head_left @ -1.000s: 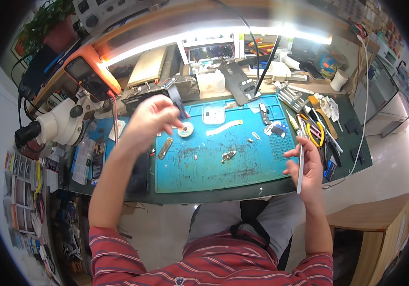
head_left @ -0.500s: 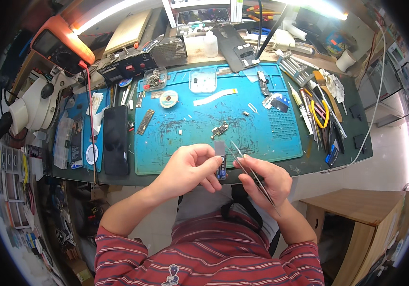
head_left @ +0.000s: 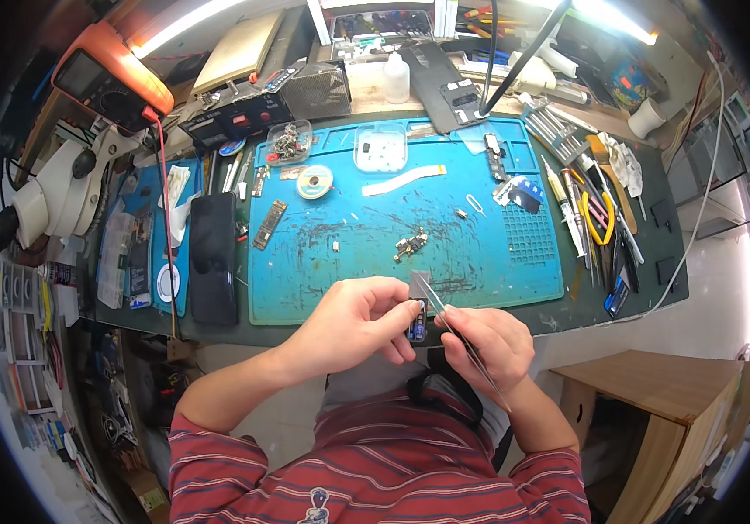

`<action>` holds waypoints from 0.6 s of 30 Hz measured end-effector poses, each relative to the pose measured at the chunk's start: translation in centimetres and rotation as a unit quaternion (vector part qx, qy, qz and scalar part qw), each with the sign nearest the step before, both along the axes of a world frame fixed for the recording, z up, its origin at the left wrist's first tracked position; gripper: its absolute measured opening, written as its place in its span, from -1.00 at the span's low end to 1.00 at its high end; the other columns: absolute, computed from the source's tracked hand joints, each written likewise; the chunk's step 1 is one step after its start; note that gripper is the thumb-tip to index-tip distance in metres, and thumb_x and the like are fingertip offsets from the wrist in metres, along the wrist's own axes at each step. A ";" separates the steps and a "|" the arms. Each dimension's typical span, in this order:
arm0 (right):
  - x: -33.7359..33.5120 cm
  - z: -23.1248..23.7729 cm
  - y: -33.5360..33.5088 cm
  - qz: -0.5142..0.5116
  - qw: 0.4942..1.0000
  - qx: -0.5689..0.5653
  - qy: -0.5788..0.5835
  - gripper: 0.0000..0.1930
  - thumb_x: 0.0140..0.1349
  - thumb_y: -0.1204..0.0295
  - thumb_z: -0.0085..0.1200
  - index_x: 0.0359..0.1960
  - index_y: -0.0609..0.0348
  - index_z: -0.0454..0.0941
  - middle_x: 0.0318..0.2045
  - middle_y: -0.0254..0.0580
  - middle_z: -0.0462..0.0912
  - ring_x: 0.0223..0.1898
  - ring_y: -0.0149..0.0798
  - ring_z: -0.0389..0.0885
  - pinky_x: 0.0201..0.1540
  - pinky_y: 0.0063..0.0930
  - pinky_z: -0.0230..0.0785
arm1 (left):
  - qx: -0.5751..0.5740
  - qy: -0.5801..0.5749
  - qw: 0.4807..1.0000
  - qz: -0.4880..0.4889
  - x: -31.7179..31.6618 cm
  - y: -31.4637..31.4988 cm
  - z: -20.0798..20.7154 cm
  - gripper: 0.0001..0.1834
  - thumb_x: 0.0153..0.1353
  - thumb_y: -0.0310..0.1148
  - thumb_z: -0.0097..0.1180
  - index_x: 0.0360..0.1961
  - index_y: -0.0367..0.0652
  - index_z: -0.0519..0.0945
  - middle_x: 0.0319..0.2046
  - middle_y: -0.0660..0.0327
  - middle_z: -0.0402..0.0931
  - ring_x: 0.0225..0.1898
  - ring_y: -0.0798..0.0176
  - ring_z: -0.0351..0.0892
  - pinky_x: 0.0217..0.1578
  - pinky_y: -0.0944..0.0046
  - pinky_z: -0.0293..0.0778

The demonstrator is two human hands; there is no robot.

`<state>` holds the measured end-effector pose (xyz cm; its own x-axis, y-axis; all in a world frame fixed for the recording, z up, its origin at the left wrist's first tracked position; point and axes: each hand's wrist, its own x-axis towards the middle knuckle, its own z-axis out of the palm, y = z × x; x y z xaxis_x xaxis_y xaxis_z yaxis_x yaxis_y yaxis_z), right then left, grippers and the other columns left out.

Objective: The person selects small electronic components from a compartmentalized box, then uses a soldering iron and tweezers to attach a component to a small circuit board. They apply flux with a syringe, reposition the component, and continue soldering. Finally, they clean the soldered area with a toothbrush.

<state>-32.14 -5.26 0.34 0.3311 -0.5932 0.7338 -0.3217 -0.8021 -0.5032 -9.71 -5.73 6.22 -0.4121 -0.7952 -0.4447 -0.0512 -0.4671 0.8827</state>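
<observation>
Between the thumb and fingers of my left hand is a small dark rectangular part with blue markings, held upright at the mat's front edge. A thin grey piece sticks up from its top end; I cannot tell what kind of part it is. My right hand is closed around metal tweezers. Their tips overlap the grey piece; whether they touch it is not clear. Beyond my hands a small circuit board piece lies on the blue work mat.
A dark phone lies left of the mat. On the mat are a solder spool, a white flex strip and clear plastic boxes. Yellow-handled pliers and other tools lie at right. An orange multimeter stands at far left.
The tweezers' tips have come left onto the grey piece; before, they were just right of it. The whole scene has shifted slightly right in view. Both hands keep their grip.
</observation>
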 end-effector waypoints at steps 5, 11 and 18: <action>0.1 -0.1 -0.1 -0.003 1.000 -0.008 0.000 -0.64 0.06 0.61 0.39 -0.05 0.34 0.69 -0.29 -0.12 0.77 -0.37 -0.21 0.76 -0.37 -0.43 0.60 | -0.002 -0.022 1.000 0.003 -0.2 0.1 0.2 -0.74 0.52 -0.34 0.04 -0.11 -0.37 0.60 -0.34 0.20 0.65 -0.37 0.35 0.75 -0.38 0.37 0.69; 0.2 -0.2 -0.2 -0.009 1.000 -0.011 -0.004 -0.65 0.07 0.62 0.38 -0.05 0.33 0.69 -0.26 -0.11 0.78 -0.35 -0.23 0.77 -0.37 -0.45 0.60 | -0.004 -0.024 1.000 -0.001 -0.4 0.1 -0.1 -0.75 0.52 -0.34 0.04 -0.12 -0.37 0.59 -0.34 0.19 0.65 -0.36 0.35 0.75 -0.37 0.37 0.69; -0.6 -0.1 0.4 0.010 1.000 0.015 -0.014 -0.66 0.15 0.60 0.34 0.00 0.29 0.66 -0.26 -0.11 0.79 -0.35 -0.18 0.78 -0.33 -0.42 0.62 | 0.003 -0.016 1.000 -0.012 0.4 0.3 0.1 -0.75 0.52 -0.33 0.04 -0.14 -0.36 0.59 -0.38 0.25 0.61 -0.40 0.38 0.73 -0.43 0.39 0.65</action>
